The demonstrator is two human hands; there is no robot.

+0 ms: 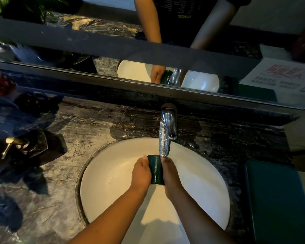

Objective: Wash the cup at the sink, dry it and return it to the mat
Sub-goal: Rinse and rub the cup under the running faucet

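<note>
Cup (156, 170): dark green, held over the white sink (104, 182) at centre frame, its upper end directly under the tip of the tap (166, 131). It is tilted away from the viewer; which end is the mouth cannot be told. Left hand (141, 173): wrapped round the cup's left side, thumb lying along the top near the far edge, the fingers themselves hidden beneath the cup. Right hand (171, 175): pressed flush against the cup's right side, with its fingers lost behind the cup and tap tip, so whether they curl round it cannot be told. Running water cannot be made out against the chrome. Both forearms are cut off by the bottom edge of the frame. Mat (278, 199): green, on the table (60, 191) at the right, well apart from the sink and cut off at the right and bottom edges. A strip of dark marble lies between the sink's rim and the mat. At the left edge a pump bottle (9, 145) stands on a dark tray, dim and hard to read; further dark items above it are blurred. The mirror (113, 50) across the top reflects the sink and one hand on the cup. A printed card (280, 76) at upper right is illegible. The sink is open on all sides round the hands.
</note>
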